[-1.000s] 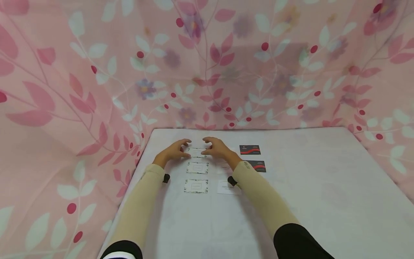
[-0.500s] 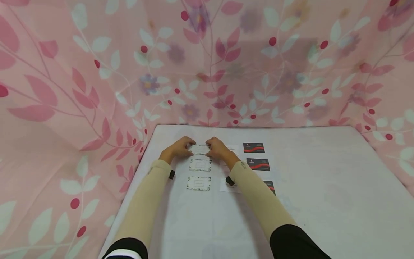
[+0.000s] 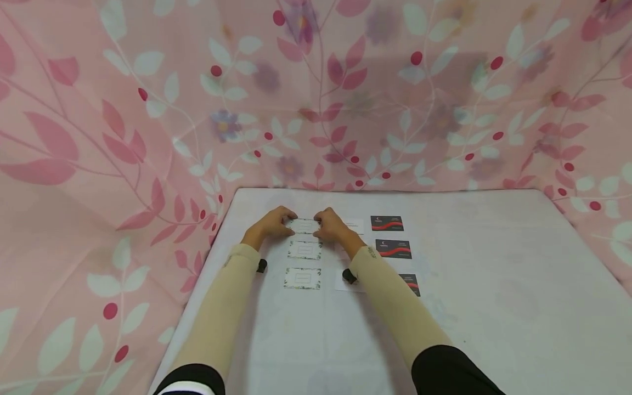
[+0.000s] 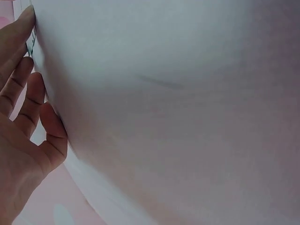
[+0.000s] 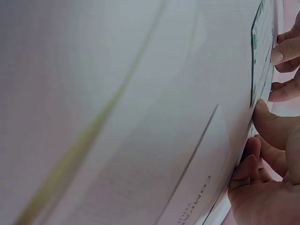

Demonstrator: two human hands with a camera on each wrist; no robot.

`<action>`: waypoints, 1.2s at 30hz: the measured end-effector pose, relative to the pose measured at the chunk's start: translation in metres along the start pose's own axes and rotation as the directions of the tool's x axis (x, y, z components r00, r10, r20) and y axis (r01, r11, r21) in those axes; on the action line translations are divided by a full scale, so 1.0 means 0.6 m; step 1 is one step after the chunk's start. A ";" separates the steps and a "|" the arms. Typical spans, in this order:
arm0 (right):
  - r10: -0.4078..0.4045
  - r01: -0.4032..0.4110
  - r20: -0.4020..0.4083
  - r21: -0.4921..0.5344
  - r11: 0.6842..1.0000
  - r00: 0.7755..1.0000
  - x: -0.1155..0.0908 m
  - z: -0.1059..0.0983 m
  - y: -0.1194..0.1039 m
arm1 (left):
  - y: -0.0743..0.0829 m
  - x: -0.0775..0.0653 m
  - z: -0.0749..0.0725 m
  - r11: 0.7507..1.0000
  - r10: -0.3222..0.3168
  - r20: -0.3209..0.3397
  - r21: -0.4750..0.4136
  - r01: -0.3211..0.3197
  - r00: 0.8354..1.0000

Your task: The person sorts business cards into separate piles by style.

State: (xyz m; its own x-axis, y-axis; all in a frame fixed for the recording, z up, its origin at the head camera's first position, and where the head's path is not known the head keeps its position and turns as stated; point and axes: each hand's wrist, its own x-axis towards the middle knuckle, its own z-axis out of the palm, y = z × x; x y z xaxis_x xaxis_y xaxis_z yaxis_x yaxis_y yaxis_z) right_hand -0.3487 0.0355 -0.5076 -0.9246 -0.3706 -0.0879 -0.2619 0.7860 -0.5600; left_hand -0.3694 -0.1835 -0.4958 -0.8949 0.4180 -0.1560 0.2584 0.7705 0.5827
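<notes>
A white card with a leafy green border (image 3: 303,226) lies at the far left of the table. My left hand (image 3: 272,224) holds its left end, with thumb and fingers at the corners. At the opposite end, the thumb and fingers of my right hand (image 3: 334,226) hold the right corners. In the right wrist view, that thumb presses the edge of the leafy card (image 5: 261,56). Two matching cards, a middle one (image 3: 304,250) and a nearer one (image 3: 302,278), lie in line below it. In the left wrist view, the left hand (image 4: 26,126) covers most of the card.
Right of the leafy cards runs a column of plain white cards (image 3: 354,225), partly hidden by my right arm. Beyond it lie black cards with a red wave (image 3: 387,223). White cloth covers the table (image 3: 494,274); a pink floral curtain (image 3: 321,99) hangs behind.
Both hands have come inward from beside the far leafy card to its corners. The view has shifted slightly. Over the last half second the hands have barely moved.
</notes>
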 end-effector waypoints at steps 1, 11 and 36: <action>-0.002 0.002 -0.001 0.012 1.000 1.000 0.000 0.000 0.001 | 0.000 -0.002 0.000 1.000 -0.007 -0.003 -0.009 0.007 1.000; -0.014 0.016 -0.026 0.068 0.998 1.000 -0.007 -0.002 0.008 | -0.002 -0.004 0.003 1.000 -0.006 -0.007 -0.015 0.006 1.000; -0.025 0.025 -0.021 0.030 0.999 0.999 0.003 -0.002 0.013 | 0.000 -0.004 0.005 1.000 -0.017 -0.020 -0.025 0.016 1.000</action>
State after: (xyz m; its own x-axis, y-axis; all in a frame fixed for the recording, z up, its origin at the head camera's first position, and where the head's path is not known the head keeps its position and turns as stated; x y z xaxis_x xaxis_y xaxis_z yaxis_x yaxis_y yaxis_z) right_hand -0.3525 0.0416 -0.5111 -0.9235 -0.3793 -0.0563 -0.2768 0.7611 -0.5866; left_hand -0.3665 -0.1833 -0.4978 -0.9063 0.3953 -0.1494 0.2349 0.7651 0.5995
